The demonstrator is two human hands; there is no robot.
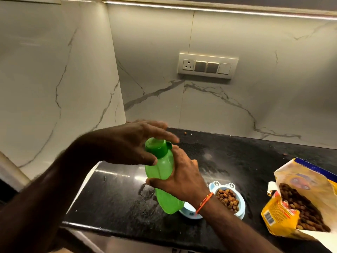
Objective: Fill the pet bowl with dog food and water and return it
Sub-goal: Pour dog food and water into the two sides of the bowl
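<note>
My right hand (184,177) grips the body of a green plastic bottle (164,190), held upright above the black counter. A darker green cap (157,147) sits on the bottle's neck. My left hand (138,143) arches over the cap with its fingers spread and its thumb beside the neck; it looks blurred. Behind my right wrist stands the light blue double pet bowl (241,214). Its right compartment holds brown kibble (228,199); the left compartment is mostly hidden by the bottle and my wrist.
An opened yellow dog-food bag (284,210) lies on its side at the counter's right, kibble showing in its mouth. The counter (116,194) looks wet, with stray kibble near the marble backsplash. A switch plate (207,67) is on the wall.
</note>
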